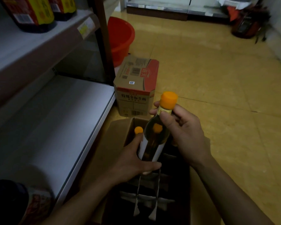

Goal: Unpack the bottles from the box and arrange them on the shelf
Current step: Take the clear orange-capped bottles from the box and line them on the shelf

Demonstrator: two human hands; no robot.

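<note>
You have the dark glass bottle with the orange cap and white label [153, 142] lifted above the open brown cardboard box [115, 143] on the yellow tiled floor [217, 95]. It is tilted, with its cap pointing to the far side. Your left grip [133, 159] is wrapped around the lower body, taking the weight. Your right grip [185, 132] pinches the neck just under the cap, which steadies the top so the bottle cannot swing. Both are clenched on the same bottle.

In the box's far left corner the orange cap of a second bottle [138, 130] shows. The thin cardboard dividers [139, 192] stand in the near part, where it is too dark to tell what else remains.

The grey metal lower shelf board [55, 127] runs along your left, just beside the box, and looks like the natural place for this bottle. The two-handed hold should let you set it down upright. On the upper shelf stand large dark bottles with yellow and red labels [32, 13]. Beyond the box sit a closed printed carton [135, 88] and a red plastic bucket [120, 38], both out of your way.
</note>
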